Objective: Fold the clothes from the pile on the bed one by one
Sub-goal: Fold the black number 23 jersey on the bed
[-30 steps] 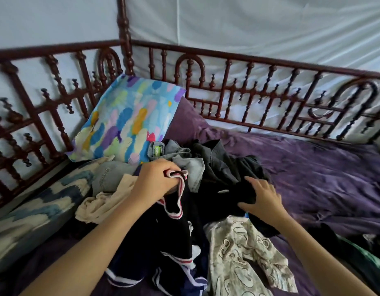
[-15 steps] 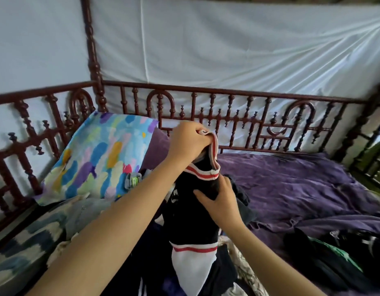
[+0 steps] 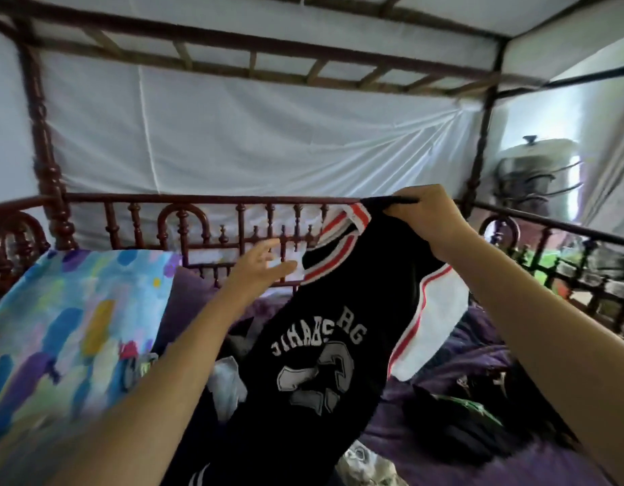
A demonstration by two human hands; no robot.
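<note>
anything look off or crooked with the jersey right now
Yes. The black jersey hangs crooked: only the right hand pinches one shoulder, so the rest slants down to the left with the print tilted. The left hand is open beside it, gripping nothing. No tear or stain shows.

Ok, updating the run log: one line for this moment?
black basketball jersey: hangs unfolded over bed | right hand: grips its shoulder | left hand: open, extended toward it
</note>
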